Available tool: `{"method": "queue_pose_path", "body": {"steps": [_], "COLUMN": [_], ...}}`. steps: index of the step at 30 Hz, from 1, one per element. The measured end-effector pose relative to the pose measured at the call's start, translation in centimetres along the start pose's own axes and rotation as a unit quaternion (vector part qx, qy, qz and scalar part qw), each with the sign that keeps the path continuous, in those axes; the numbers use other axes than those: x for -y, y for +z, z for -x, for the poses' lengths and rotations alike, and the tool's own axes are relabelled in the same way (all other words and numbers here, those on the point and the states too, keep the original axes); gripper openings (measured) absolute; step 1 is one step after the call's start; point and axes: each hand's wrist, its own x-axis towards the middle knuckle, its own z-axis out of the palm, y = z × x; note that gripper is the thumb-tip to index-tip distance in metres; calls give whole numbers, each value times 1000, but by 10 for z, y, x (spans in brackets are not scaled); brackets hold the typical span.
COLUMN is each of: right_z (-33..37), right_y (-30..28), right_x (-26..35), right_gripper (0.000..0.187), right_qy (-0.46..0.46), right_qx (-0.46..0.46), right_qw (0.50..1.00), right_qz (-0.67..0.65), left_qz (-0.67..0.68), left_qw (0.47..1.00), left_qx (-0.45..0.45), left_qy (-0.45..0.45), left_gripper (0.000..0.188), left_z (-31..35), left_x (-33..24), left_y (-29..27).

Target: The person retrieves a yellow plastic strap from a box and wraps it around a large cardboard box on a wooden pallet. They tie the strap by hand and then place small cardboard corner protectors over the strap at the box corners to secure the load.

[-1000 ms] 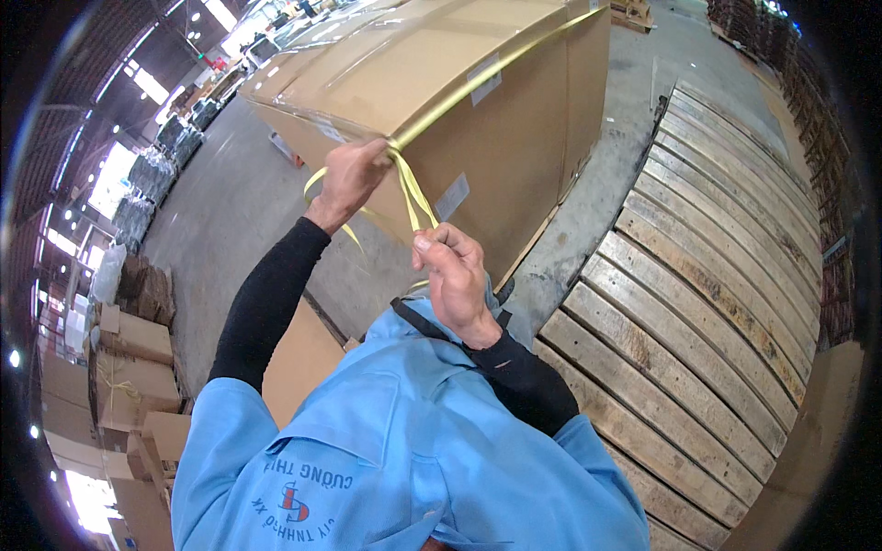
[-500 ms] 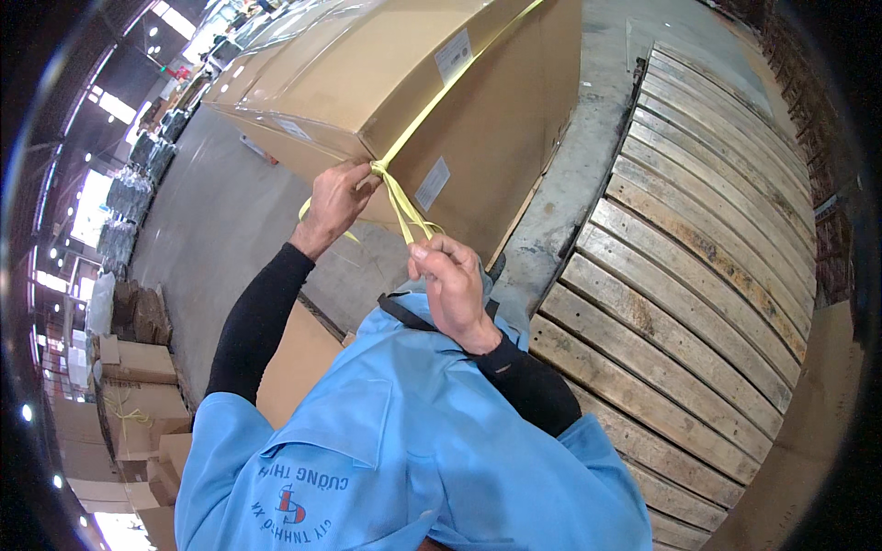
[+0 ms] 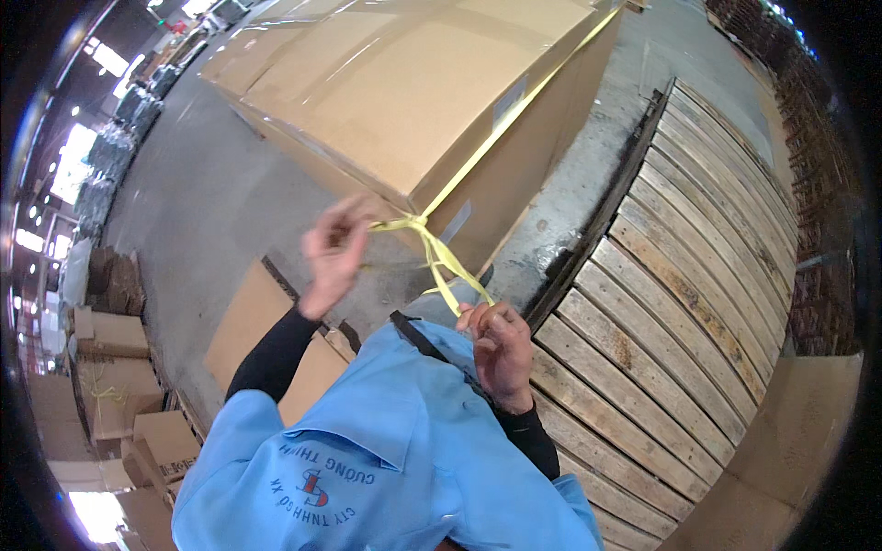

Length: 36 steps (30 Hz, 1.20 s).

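At the far left, several cardboard boxes (image 3: 119, 404) are piled together. Next to them, a flat cardboard sheet (image 3: 246, 321) shows beneath the left forearm. The left hand (image 3: 338, 253) is raised in front of the near edge of the large carton (image 3: 395, 110), with the fingers bent. These fingers are blurred by motion, and one end of the yellow strap (image 3: 419, 222) reaches to them, so I cannot tell if they hold it or only touch it.

The carton stands on the concrete floor (image 3: 220, 202). The strap runs along its long right side, near the top edge, and its strands come together just at the near corner. A pale label (image 3: 457, 223) is on the right side face, just below the strap. From this corner, more strands hang down to the right hand (image 3: 501, 349), which pinches them narrowly between thumb and fingers, in front of the waist.

To the right lies a slatted wooden platform (image 3: 684, 312). Beyond its lower right edge, there is brown cardboard (image 3: 795, 432).
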Motion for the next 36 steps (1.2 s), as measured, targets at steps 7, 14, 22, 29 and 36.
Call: {"method": "queue_pose_path", "body": {"steps": [7,14,22,29,36], "right_z": [-15,-46,-125,-242,-288], "right_y": [-26,-21,41,66,81], "right_x": [11,55,30,4,11], "right_gripper": [54,55,59,65,63], "right_qy": [73,32,-57,-125,-14], "right_qx": [-139,-214,-254,-241,-356], "right_qw": [949,911,877,860,767], "right_qz": [272,352,403,433,533], "left_qz": [-40,-139,-220,-275,-179], "left_qw": [974,962,943,933,938], "left_qx": [-221,-234,-234,-120,-108], "left_qy": [18,33,80,197,276], "left_gripper": [29,33,34,38,40], "left_z": [-36,-101,-214,-285,-307], "left_x": [28,80,188,295,345], "left_y": [-100,-119,-178,-274,-285]}}
